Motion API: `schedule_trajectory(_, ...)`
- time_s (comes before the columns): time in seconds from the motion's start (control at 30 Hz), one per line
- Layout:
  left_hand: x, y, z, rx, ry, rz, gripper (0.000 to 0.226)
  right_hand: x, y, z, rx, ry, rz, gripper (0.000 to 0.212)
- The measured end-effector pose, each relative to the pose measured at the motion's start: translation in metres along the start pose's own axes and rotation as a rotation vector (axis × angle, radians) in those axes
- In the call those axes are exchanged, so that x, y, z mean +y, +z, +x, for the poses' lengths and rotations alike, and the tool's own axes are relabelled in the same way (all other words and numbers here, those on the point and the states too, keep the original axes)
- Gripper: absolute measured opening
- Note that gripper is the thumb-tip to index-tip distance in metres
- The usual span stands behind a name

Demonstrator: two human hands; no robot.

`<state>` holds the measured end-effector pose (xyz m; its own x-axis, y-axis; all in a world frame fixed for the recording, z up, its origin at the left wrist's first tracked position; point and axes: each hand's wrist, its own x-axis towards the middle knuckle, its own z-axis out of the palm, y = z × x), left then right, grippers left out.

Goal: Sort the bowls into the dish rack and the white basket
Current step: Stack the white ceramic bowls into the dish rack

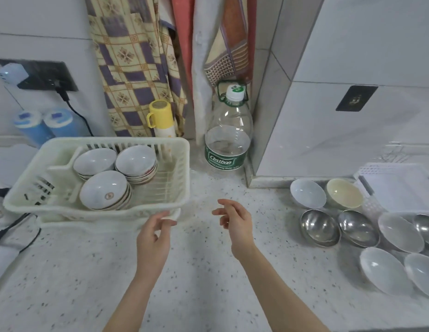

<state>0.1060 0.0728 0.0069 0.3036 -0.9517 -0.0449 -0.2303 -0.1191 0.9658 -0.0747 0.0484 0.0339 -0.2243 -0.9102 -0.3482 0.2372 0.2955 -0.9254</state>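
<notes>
Bowls are split between two places on the counter (204,271). From my head camera, the rack (98,212) on my left already holds three short stacks of white bowls: one at the back left (95,160), one at the back right (136,161), one at the front (103,189). I judge that share done, or nearly so.

Well off to my right, loose bowls lie tilted on the counter: a white bowl (307,193) and a cream bowl (344,193) at the back, two steel bowls (320,227) (358,228) in front of them, then more pale ones (400,232) (386,270) (422,271) and another steel one (426,227) at the frame's edge. Just behind them sits the basket (400,188); nothing shows inside it, though part of it is cut off. So I reckon the basket share is hardly begun, and eight or so bowls are left.

My left hand (152,238) hangs just by the rack's near right corner, fingers loosely curled, holding nothing; whether it touches the rim I cannot tell. My right hand (235,219) hovers over bare counter, fingers relaxed and apart, also free.
</notes>
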Motion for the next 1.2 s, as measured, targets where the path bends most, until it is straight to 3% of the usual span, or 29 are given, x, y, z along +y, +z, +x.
schedule_trajectory(0.17,-0.005,0.073,-0.054,-0.229,-0.175,0.055,0.024,0.019,-0.092,-0.017,0.194,0.157,-0.034,0.022)
schedule_trajectory(0.4,-0.002,0.135,-0.109,-0.627,-0.206,0.189,0.017,0.036,-0.180,-0.050,0.514,0.197,0.097,0.016)
schedule_trajectory(0.53,0.001,0.157,-0.132,-0.773,-0.195,0.252,0.016,0.043,-0.211,-0.071,0.599,0.187,0.136,0.019)
schedule_trajectory(0.7,0.011,0.199,-0.162,-0.856,-0.212,0.278,0.015,0.043,-0.267,-0.088,0.727,0.153,0.192,0.015)
schedule_trajectory(0.9,0.027,0.272,-0.190,-0.851,-0.311,0.238,0.016,0.043,-0.358,-0.080,0.903,0.243,0.338,0.022)
schedule_trajectory(1.03,0.041,0.328,-0.210,-0.799,-0.459,0.189,0.012,0.039,-0.420,-0.071,0.871,0.235,0.175,0.028)
schedule_trajectory(1.2,0.052,0.385,-0.231,-0.750,-0.599,0.148,0.026,0.033,-0.478,-0.062,0.767,0.265,0.007,0.040)
